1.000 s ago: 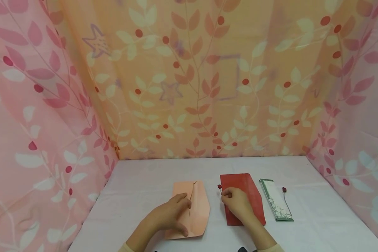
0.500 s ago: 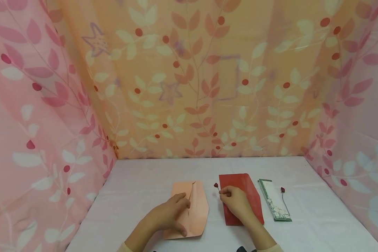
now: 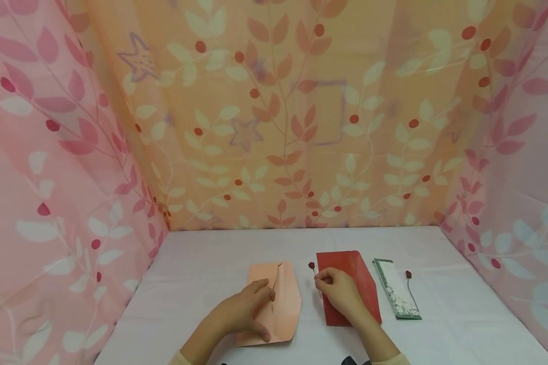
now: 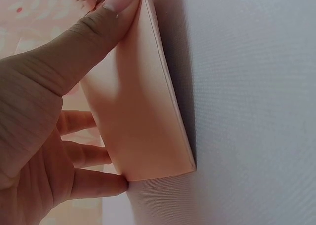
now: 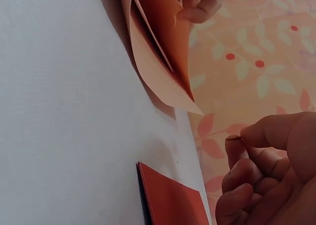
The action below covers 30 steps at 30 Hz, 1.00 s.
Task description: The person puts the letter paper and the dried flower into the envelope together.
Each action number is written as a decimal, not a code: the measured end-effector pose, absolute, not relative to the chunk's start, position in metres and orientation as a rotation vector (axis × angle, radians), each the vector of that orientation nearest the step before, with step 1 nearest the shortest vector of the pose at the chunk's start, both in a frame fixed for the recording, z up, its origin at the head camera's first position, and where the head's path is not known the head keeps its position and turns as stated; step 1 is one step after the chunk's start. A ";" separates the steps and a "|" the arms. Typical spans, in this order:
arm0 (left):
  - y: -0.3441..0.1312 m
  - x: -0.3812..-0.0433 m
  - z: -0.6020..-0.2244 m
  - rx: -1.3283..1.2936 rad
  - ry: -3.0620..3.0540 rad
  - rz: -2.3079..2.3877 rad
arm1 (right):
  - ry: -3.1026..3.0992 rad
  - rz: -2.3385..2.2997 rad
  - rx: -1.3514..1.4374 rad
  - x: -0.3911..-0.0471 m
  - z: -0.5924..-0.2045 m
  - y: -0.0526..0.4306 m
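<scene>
My left hand (image 3: 251,308) holds a peach envelope (image 3: 286,309), its flap side unfolded to the right. In the left wrist view the thumb (image 4: 116,18) presses on the envelope while the other fingers sit along its far edge. From the right wrist view the envelope's mouth (image 5: 160,32) gapes, with a left-hand finger (image 5: 200,8) at its edge. Over the red envelope (image 3: 364,284), my right hand (image 3: 340,291) pinches the thin stem of a small dried red rose (image 3: 311,265) between thumb and index finger. The rose head points away from me, left of the red envelope.
Right of the red envelope lies a white card strip (image 3: 395,289) with green ends and floral print. A second dried rose (image 3: 408,275) lies along its right side. Patterned curtains (image 3: 274,152) enclose the white-covered table (image 3: 201,263) at the back and sides.
The pinched rose has moved slightly left and away from me, and more of its stem shows. My right hand has shifted a little left; the left hand stays on the peach envelope.
</scene>
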<state>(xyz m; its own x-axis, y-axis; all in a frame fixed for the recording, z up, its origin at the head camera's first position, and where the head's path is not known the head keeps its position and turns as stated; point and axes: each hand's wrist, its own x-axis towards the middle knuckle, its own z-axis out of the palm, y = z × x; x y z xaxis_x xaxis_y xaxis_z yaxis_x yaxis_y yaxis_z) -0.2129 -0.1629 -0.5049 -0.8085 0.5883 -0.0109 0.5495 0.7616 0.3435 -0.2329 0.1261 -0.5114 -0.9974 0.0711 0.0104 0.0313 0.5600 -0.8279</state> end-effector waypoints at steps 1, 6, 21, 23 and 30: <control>-0.163 -0.213 -0.505 0.909 2.832 0.500 | -2.740 1.466 -0.072 -0.233 -0.513 0.125; -0.164 -0.212 -0.507 0.891 2.831 0.495 | -2.735 1.547 0.014 -0.233 -0.516 0.119; -0.159 -0.213 -0.504 0.898 2.822 0.494 | -2.669 1.783 0.100 -0.230 -0.526 0.095; -0.159 -0.214 -0.505 0.896 2.825 0.498 | -2.644 1.860 0.108 -0.231 -0.526 0.089; -0.164 -0.217 -0.508 0.915 2.845 0.492 | -2.563 2.065 0.143 -0.234 -0.528 0.068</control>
